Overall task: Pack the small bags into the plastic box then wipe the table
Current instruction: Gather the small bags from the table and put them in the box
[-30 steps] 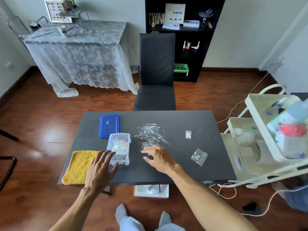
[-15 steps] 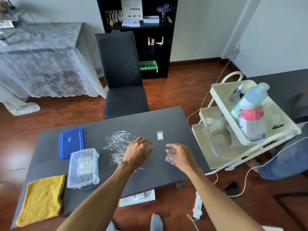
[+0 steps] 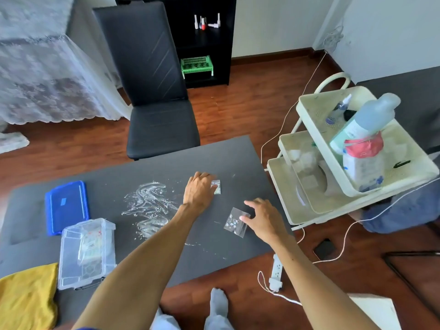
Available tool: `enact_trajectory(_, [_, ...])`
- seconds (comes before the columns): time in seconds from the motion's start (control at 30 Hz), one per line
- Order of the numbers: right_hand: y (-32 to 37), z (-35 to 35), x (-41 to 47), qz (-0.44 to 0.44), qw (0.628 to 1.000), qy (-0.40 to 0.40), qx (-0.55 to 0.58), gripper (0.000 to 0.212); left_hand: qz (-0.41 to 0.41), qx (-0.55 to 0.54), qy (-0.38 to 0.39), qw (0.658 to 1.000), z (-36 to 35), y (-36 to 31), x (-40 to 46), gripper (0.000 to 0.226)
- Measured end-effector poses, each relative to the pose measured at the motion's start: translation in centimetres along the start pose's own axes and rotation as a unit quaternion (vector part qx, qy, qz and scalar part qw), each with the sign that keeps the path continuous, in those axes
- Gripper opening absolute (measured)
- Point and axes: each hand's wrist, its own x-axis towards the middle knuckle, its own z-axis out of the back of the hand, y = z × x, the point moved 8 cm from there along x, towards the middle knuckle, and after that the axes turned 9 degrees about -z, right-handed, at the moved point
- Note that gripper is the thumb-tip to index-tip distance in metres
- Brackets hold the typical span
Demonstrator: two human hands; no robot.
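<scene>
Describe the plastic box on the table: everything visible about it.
The plastic box is clear, rectangular and open; its blue lid lies flat just behind it. It sits upright near the table's front left edge, beside a yellow cloth. A few small packets lie inside. Neither hand touches it.

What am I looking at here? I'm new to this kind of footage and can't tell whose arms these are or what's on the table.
No machine here: a camera worn on a person's head looks down at their own bare arms. On the dark table the left hand reaches the tiny bag, and the right hand pinches the larger clear bag by its edge; neither looks lifted yet. To the left sit the open plastic box with bags already inside, its blue lid, and a yellow cloth. The shiny smear in the middle awaits wiping.
</scene>
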Motion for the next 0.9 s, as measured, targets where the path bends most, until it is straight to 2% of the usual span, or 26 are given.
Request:
enact_trajectory(0.1, [0.0, -0.1, 0.5, 0.008, 1.000, 0.001, -0.014, 0.044, -0.008, 0.009, 0.032, 0.999, -1.1, 0.2, 0.4, 0.033])
enact_trajectory(0.2, [-0.2, -0.1, 0.7, -0.001, 1.000, 0.011, 0.009, 0.035, -0.012, 0.005, 0.032, 0.999, -1.6, 0.2, 0.5, 0.032])
enact_trajectory(0.37, [-0.3, 0.0, 1.0, -0.013, 0.999, 0.038, 0.015, 0.004, -0.009, -0.008, 0.027, 1.000, -1.6, 0.0, 0.6, 0.027])
enact_trajectory(0.5, [-0.3, 0.2, 0.9, -0.019, 0.998, 0.047, 0.025, 0.005, 0.005, -0.018, 0.020, 1.000, -1.4, -0.1, 0.3, 0.022])
enact_trajectory(0.7, [0.0, 1.1, 0.5, -0.012, 0.999, 0.032, -0.022, 0.041, -0.003, -0.021, 0.030, 0.999, -1.6, -0.1, -0.3, 0.029])
enact_trajectory(0.9, [0.0, 0.4, 0.9, -0.036, 0.997, 0.065, -0.005, 0.053, -0.007, 0.022, 0.025, 0.999, -1.5, -0.5, -0.4, 0.018])
